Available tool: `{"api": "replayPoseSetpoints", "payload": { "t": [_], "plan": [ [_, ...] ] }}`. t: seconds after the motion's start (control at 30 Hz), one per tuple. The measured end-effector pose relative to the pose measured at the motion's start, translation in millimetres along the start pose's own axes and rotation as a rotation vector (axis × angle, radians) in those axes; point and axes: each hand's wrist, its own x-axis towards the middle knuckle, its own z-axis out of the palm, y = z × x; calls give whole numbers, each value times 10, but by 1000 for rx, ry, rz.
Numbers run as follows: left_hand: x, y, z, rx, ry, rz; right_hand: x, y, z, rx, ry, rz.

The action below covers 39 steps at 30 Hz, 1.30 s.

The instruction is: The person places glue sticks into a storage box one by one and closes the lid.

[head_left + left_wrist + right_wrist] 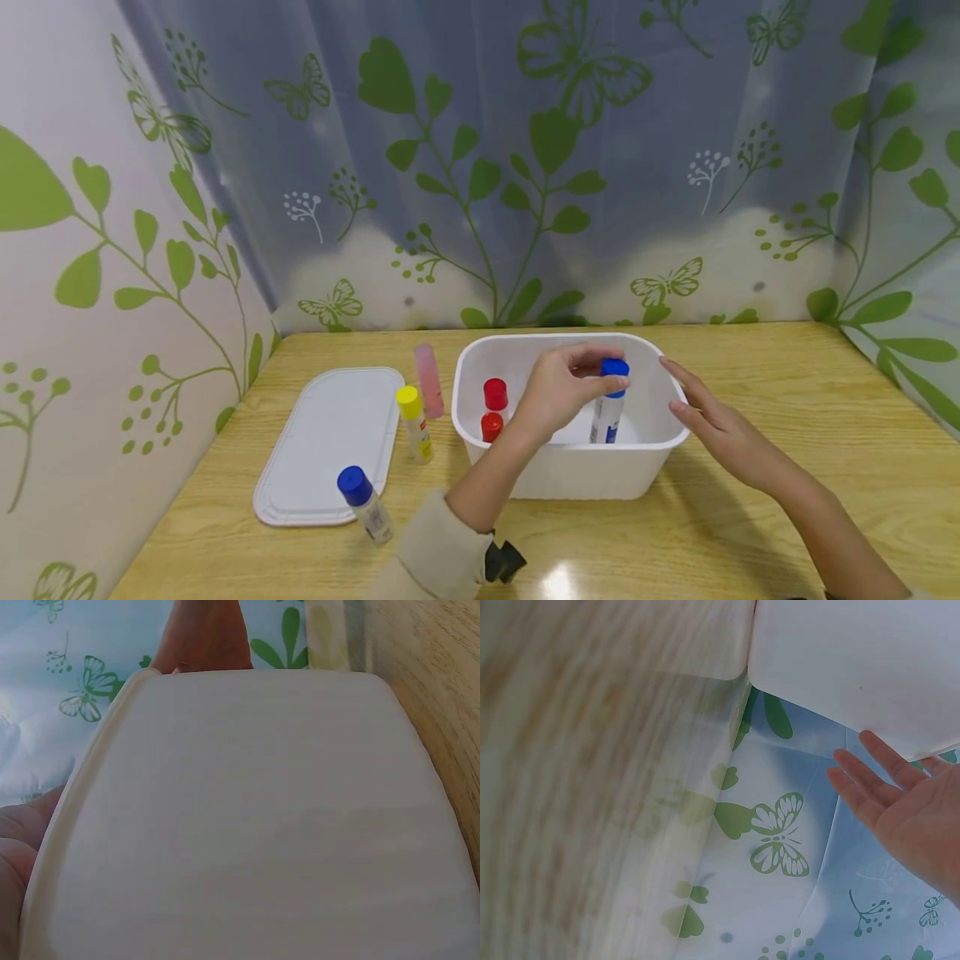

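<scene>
Blue-capped tube [607,421]: inside the white bin [573,477], toward its right half, nearly upright. Our left grip [562,387] has it pinched at the blue cap [615,367], thumb against fingers. Base is hidden behind the front rim; we can't tell if it's on the bin floor. Our right grip [716,429] holds nothing: fingers extended, touching the bin's right rim from outside.

Handling, our read: light, stiff plastic, not very fragile. Smooth barrel, so likely a bit slippery, and it could roll if laid flat. Cap pinch steers it well, but if the cap only push-fits it could pop off; safer hold is on the barrel just below. Bin looks light too and could slide on the counter [787,375]; brace at the rim. Two red caps [495,394] show at the bin's left end, so mind the knuckles there.
</scene>
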Motion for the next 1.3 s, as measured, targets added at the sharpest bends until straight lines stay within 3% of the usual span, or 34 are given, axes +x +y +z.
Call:
{"api": "replayPoseSetpoints", "payload": {
  "t": [0.53, 0.73, 1.3],
  "plan": [
    [16, -80, 45, 199, -100, -85, -2, -22, -1, 9, -5, -24],
    [43, -89, 48, 215, -163, -128, -4, -21, -3, -10, -3, -22],
    [31, -67, 56, 268, -230, -228, 5, -8, 0, 9, -3, -12]
  ]
}}
